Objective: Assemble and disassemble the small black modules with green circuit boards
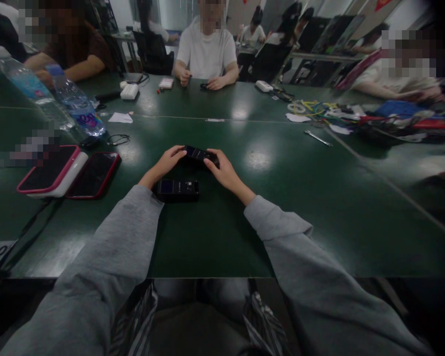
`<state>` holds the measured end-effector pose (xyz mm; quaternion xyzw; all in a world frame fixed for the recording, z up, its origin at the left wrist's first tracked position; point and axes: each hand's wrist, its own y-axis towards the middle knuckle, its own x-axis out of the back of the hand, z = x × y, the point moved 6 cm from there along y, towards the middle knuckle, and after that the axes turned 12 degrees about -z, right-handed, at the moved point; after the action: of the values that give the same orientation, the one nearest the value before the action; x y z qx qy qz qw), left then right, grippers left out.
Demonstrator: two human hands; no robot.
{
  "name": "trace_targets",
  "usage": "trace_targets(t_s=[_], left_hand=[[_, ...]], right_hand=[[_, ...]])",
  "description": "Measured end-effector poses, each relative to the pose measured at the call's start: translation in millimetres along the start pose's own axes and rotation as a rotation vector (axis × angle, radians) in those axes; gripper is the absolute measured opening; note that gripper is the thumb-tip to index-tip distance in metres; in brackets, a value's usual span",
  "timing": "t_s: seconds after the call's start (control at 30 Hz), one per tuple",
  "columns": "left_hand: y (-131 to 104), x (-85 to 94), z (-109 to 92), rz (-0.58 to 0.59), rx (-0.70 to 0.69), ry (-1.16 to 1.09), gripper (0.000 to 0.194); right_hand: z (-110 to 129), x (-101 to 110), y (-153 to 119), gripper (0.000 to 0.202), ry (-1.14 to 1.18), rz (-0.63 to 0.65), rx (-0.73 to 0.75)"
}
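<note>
the left hand (172,159) and the right hand (225,170) hold together one black device (197,154), each hand clamped on one end of it, with the thumbs on the upper face. this device is a little above the green table (211,242) or rests on it — i cannot tell which. on its face there are small pale marks, too small for reading. nearer to the person, beside the left wrist, a second device (179,190) lies on the table; it is also black, with a dark screen at its left part and small white marks which i cannot read. at the left lie a red-edged phone (95,175) and a pink-edged phone (48,170). behind them are two tilted bottles: the front bottle (79,109) has a blue cap and a blue label with purple lettering, too blurred to read, and the rear bottle (29,89) has a light blue label, also not readable. a white tag (0,251) at the left edge shows one round character — "o" or zero. at the right lie a wrench (318,138) and a heap of coloured cables (324,110).
</note>
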<state>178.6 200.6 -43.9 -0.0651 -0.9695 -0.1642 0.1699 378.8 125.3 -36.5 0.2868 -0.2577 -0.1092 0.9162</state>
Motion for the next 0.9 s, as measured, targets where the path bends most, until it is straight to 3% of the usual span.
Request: trace_targets(t_s=[0.2, 0.43, 0.67, 0.9], left_hand=[[-2.5, 0.2, -2.1, -0.003, 0.000, 0.013, 0.040], [-0.2, -1.2, 8.3, 0.009, -0.021, -0.015, 0.045], [0.6, 3.2, 9.3, -0.099, -0.122, 0.004, 0.051], [2.6, 7.3, 9.3, -0.142, -0.139, 0.067, 0.046]], right_hand=[[-17.2, -1.1, 2.1, 0.068, 0.032, -0.050, -0.112], [-23.6, -3.2, 1.7, 0.066, 0.028, -0.044, -0.123], [7.2, -4.3, -3.3, 0.059, -0.076, 0.087, 0.192], [17.5, -6.0, -6.5, 0.050, -0.095, 0.134, 0.273]])
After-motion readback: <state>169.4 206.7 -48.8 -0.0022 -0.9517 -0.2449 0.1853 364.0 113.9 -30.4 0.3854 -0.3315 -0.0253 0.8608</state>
